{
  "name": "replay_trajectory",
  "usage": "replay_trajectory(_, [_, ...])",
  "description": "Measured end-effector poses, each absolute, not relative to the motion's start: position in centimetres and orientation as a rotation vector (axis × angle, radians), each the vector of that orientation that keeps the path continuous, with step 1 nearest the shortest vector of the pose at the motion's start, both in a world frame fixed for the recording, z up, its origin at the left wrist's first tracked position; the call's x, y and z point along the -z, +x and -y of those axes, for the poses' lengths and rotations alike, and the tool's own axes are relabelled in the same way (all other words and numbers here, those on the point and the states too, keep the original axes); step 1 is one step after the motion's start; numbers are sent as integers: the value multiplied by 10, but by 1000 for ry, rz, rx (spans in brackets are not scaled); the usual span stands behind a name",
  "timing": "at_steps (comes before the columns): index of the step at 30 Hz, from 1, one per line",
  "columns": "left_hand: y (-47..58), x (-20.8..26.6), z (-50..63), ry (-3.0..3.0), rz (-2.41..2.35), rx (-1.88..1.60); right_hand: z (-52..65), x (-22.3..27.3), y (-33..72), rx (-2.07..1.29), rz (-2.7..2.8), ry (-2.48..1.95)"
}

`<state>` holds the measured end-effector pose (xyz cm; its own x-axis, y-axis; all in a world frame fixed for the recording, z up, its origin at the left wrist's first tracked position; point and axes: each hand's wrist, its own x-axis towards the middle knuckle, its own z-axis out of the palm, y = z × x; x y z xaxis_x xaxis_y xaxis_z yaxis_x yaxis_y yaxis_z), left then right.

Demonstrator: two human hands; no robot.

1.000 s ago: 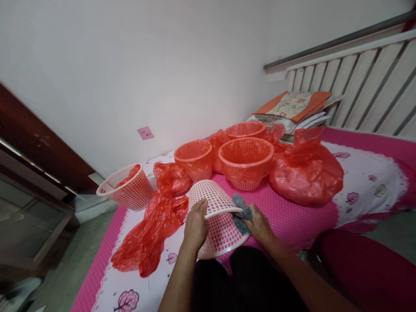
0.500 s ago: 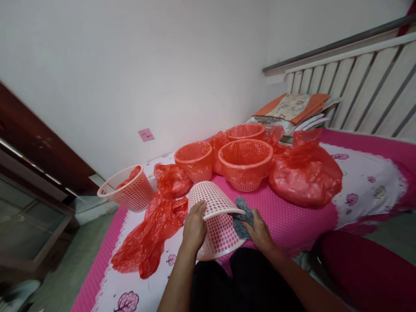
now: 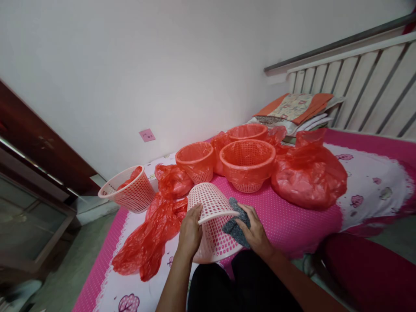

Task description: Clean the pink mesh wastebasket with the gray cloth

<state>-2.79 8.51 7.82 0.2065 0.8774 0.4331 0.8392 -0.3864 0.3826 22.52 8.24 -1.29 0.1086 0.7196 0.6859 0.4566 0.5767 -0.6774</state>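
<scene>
A pale pink perforated plastic basket point(image 3: 212, 200) lies on its side in front of me, its mouth facing my lap. My left hand point(image 3: 191, 229) grips its rim on the left side. In my right hand point(image 3: 255, 229) is a grey cloth point(image 3: 238, 225), folded over the rim on the right, partly inside the mouth. Just left of the basket a crumpled red plastic bag point(image 3: 146, 242) is spread on the bed cover. Behind stand baskets lined with red bags, the nearest lined basket point(image 3: 247, 173) upright.
Another pink basket point(image 3: 133, 197) leans at the left with red plastic inside. A full red bag point(image 3: 308, 182) sits to the right. Folded textiles point(image 3: 292, 108) are stacked near the radiator point(image 3: 351, 86). A dark red stool point(image 3: 367, 268) stands at the lower right.
My right hand and the grey cloth have slid slightly left along the rim. My left hand has shifted a little left, still on the basket.
</scene>
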Motion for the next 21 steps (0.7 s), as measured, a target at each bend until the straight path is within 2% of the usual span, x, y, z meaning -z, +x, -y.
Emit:
replay_trajectory(7, [-29, -78, -83, 2343, -1700, -946, -74, 13, 245, -311, 1685, -930])
replay_trajectory(14, [-20, -80, -85, 2352, -1686, -941, -72, 15, 255, -491, 1527, -982])
replay_trajectory(21, [-15, -85, -83, 2334, -1684, -919, -78, -30, 228, -389, 1545, -867])
